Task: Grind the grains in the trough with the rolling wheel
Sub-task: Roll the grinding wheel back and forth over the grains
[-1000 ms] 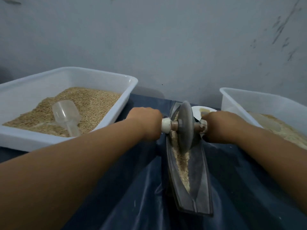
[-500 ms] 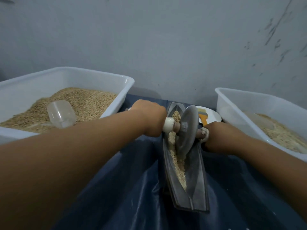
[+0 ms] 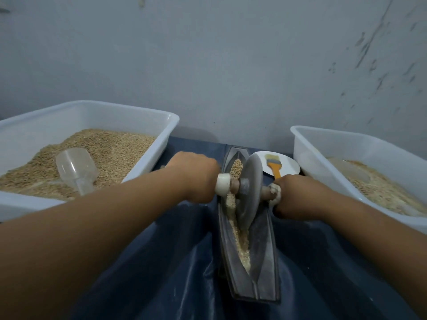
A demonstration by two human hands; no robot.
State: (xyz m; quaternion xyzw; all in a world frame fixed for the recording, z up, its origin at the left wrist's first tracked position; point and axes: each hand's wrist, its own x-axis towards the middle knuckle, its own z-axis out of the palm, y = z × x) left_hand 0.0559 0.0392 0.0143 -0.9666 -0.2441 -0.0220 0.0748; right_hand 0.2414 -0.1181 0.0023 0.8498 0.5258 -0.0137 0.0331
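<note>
Both hands (image 3: 196,176) (image 3: 293,195) grip the wheel (image 3: 248,192) between 2 tubs (image 3: 143,116) (image 3: 346,139).

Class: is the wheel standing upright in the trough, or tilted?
Tilted: the wheel leans, top toward the right hand, rim down in the trough.

One head-worn wide-angle view here, looking forward and down from just behind the trough (image 3: 248,227), close in. The trough runs away from the camera at centre, grey wall (image 3: 231,65) filling the frame beyond it.
</note>
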